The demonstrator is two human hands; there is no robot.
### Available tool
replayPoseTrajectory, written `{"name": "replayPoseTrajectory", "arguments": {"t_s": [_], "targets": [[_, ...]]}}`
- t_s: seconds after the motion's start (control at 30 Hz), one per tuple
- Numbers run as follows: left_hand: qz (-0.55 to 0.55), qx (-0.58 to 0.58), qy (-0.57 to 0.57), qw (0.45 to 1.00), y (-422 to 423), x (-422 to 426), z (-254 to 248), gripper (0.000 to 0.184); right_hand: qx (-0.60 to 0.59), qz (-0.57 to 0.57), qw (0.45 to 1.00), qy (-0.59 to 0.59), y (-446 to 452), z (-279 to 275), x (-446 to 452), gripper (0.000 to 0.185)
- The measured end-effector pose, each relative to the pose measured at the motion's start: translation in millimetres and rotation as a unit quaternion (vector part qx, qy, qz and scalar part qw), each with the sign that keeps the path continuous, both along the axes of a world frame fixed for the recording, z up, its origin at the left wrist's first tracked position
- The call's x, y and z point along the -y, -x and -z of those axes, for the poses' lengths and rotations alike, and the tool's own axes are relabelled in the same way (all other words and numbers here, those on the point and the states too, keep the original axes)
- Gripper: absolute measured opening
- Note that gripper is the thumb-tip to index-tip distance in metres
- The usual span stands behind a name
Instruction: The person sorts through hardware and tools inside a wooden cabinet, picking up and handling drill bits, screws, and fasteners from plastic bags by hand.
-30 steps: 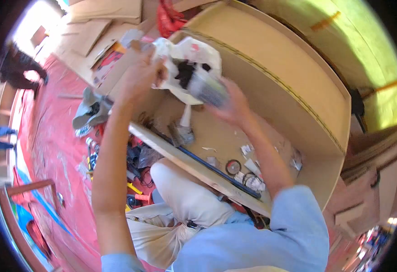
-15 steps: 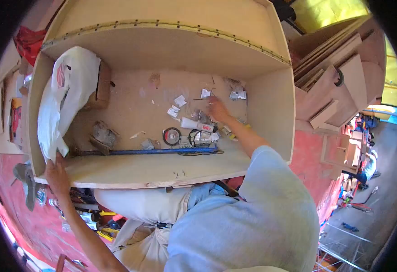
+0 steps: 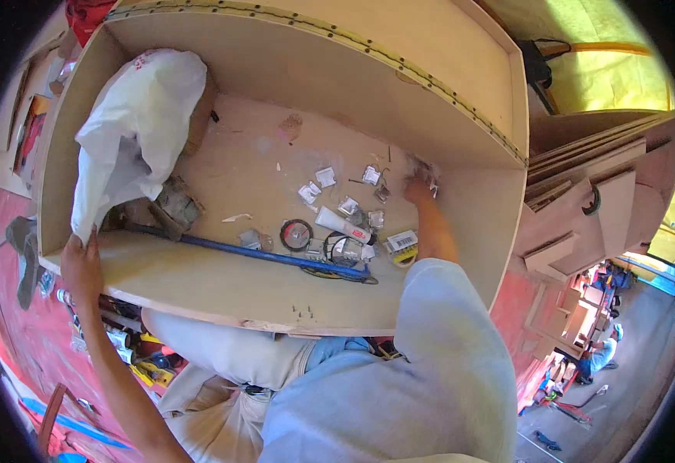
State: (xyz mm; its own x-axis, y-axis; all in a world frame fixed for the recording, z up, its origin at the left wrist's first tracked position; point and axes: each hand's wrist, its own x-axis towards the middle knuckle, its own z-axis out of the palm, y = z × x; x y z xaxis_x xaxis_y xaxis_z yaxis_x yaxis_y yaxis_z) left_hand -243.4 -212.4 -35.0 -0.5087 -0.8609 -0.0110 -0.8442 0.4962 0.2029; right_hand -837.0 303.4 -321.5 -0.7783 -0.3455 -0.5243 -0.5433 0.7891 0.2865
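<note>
My left hand (image 3: 83,266) pinches the lower edge of a white plastic bag (image 3: 148,96) at the front left of a wooden box (image 3: 472,224). The bag hangs partly spread, its mouth toward me. My right hand (image 3: 421,189) reaches into the right back corner of the box, fingers curled down by small silver packets (image 3: 434,187); what they grip is hidden. Left of it lie more small packets (image 3: 325,177), a white tube (image 3: 342,224), a black ring-shaped roll (image 3: 296,234) and a yellow roll with a label (image 3: 402,245).
A blue bar (image 3: 272,256) lies along the front wall inside the box. The hinged lid (image 3: 430,46) stands raised behind. Wooden boards (image 3: 584,177) lean at the right. Tools (image 3: 148,366) lie below the box on the left. A person (image 3: 601,355) is low down, far off right.
My right hand has moved right, into the back corner beside the silver packets. The bag's mouth has widened while my left hand keeps its hold. The view has turned and shifted.
</note>
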Motion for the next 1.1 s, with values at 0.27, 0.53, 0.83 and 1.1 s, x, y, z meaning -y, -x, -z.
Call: {"name": "replayPoseTrajectory", "arguments": {"t_s": [0.27, 0.53, 0.83, 1.1], "targets": [[0.000, -0.062, -0.002, 0.998, 9.5, -4.6, -2.9, 0.026, 0.087, 0.041, 0.901, 0.424, -71.3, -122.3, 99.5, 0.037], [-0.058, -0.064, -0.034, 0.996, 24.3, -15.3, -24.1, 0.025, 0.474, 0.386, 0.505, 0.609, -114.4, -180.6, 195.6, 0.044], [-0.058, -0.056, -0.034, 0.996, 23.4, -17.8, -24.0, 0.026, 0.570, 0.336, 0.486, 0.571, -133.4, -165.2, 248.6, 0.053], [-0.056, -0.063, -0.041, 0.996, 23.8, -16.6, -24.0, 0.027, 0.164, -0.097, 0.927, 0.322, -100.1, -62.8, 165.3, 0.019]]}}
